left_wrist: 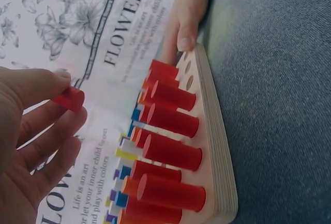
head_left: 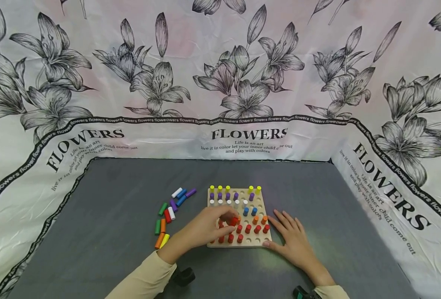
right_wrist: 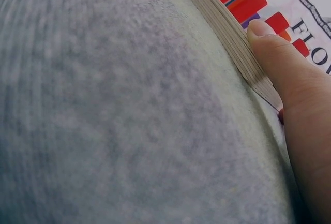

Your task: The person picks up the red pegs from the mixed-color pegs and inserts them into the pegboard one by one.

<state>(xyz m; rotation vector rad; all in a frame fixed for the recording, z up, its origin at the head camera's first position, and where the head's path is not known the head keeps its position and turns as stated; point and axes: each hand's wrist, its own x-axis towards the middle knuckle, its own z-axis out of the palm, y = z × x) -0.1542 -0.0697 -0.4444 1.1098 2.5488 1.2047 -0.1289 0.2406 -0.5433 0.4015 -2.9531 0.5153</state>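
Note:
A wooden pegboard lies on the grey table, with colored pegs standing in rows. Over its front left part, my left hand pinches a red peg between thumb and fingertips, above the board. Standing red pegs fill much of the two front rows, and the frontmost row has vacant holes at its right end. My right hand lies spread at the board's right side, its thumb on the front right corner. Behind the red rows come orange, blue, white, purple and yellow pegs, partly hidden by my left hand.
Left of the board, loose pegs lie scattered, among them green, white, purple and yellow ones. A flower-printed cloth borders the table at the back and sides. A black object sits near my left sleeve.

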